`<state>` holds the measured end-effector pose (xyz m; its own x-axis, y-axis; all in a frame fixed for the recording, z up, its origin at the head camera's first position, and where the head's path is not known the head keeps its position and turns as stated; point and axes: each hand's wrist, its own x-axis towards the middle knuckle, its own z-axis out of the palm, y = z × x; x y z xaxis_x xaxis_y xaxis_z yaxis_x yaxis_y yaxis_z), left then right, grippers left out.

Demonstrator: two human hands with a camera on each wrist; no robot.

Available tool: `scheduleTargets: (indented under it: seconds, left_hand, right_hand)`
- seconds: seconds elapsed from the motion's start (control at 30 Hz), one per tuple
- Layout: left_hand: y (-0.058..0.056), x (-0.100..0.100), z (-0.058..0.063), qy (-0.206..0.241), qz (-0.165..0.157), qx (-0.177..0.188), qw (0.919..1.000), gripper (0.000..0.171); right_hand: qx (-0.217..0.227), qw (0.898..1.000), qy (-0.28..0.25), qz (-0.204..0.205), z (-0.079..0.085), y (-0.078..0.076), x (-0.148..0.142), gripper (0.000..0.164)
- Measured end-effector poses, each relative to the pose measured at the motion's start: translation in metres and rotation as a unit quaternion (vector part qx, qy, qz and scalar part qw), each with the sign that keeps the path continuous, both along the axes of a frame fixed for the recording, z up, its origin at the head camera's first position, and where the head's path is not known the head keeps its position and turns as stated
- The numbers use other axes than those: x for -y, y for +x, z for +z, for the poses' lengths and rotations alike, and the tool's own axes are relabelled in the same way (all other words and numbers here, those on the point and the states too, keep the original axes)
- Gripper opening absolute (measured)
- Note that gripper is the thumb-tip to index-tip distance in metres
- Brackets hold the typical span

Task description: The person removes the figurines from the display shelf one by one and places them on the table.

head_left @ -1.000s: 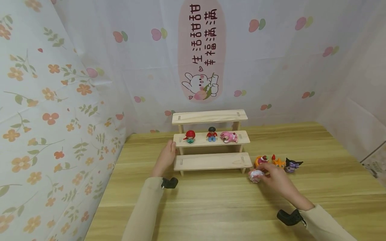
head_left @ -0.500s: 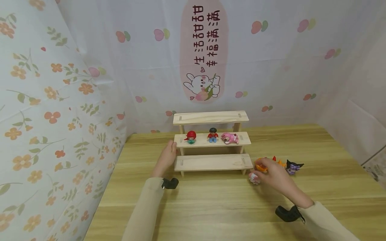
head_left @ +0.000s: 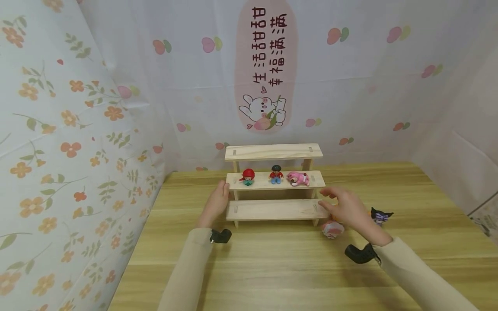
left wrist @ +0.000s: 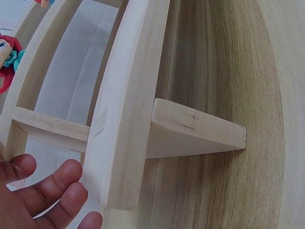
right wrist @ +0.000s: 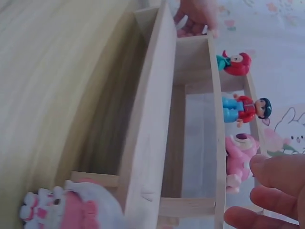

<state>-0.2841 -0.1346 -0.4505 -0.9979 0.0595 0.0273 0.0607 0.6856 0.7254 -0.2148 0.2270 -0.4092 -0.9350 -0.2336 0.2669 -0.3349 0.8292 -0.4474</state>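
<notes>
My left hand (head_left: 215,203) grips the left end of the middle board of a three-tier wooden shelf (head_left: 276,210); thumb and index finger lie on either side of that board (left wrist: 40,57). On this tier stand a red-haired mermaid figure (head_left: 247,176) and a boy figure in a red jacket (head_left: 276,174), beside a pink bear figure (head_left: 298,178) lying on its front. My right hand (head_left: 346,211) hovers off the shelf's right end, fingers loosely bent and holding nothing, fingertips near the bear (right wrist: 238,160). Below it a pink-and-white figure (head_left: 332,230) lies on the table.
Right of the right hand sits a black-and-purple figure (head_left: 380,216). An orange figure (head_left: 335,214) is mostly hidden behind that hand. A patterned cloth (head_left: 186,86) hangs behind the wooden table (head_left: 272,268), with another floral cloth (head_left: 78,172) on the left.
My right hand has let go of the pink-and-white figure and moved up and away from it, toward the shelf's right end. The left hand stays on the shelf.
</notes>
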Motion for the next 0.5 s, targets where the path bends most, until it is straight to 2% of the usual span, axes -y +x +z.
scheduleTargets:
  seconds: [0.33, 0.5]
  left_hand:
    - [0.001, -0.001, 0.002, 0.001, 0.002, 0.002, 1.0000, 0.030]
    - [0.002, -0.001, 0.004, 0.002, 0.002, 0.007, 1.0000, 0.031]
  right_hand:
    - [-0.033, 0.999, -0.012, 0.005, 0.013, -0.026, 0.007, 0.025]
    - [-0.029, 1.000, -0.012, -0.004, 0.020, -0.041, 0.017, 0.029]
